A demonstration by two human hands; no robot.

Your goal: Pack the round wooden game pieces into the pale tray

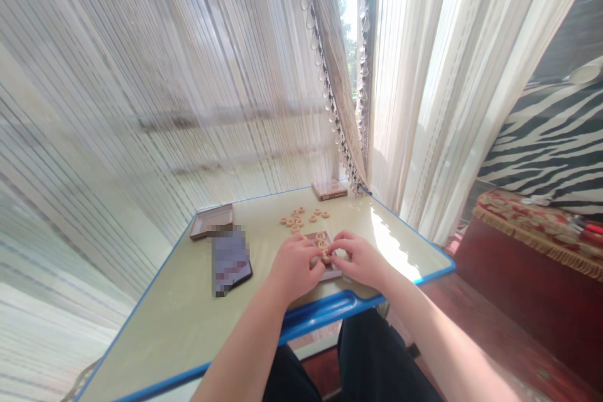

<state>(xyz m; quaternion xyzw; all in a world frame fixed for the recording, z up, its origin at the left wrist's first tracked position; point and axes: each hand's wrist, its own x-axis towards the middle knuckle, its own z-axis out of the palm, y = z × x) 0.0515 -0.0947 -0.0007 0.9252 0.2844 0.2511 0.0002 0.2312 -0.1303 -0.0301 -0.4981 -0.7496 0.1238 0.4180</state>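
Near the table's front edge a small shallow box holds a few round wooden xiangqi pieces marked with characters. My left hand rests over the box's left side, its fingers curled in and the tips at the nearest pieces. From the right my right hand reaches in, fingers bent, thumb and fingertips against the same pieces. Parts of the box and its contents are hidden under both hands. Beyond them, several loose xiangqi pieces lie scattered on the table.
The pale table has a blue rim. On its left lie an open tray-like lid and a phone with a blurred screen. A flat box sits at the back by the curtains. To the right stands a red covered seat.
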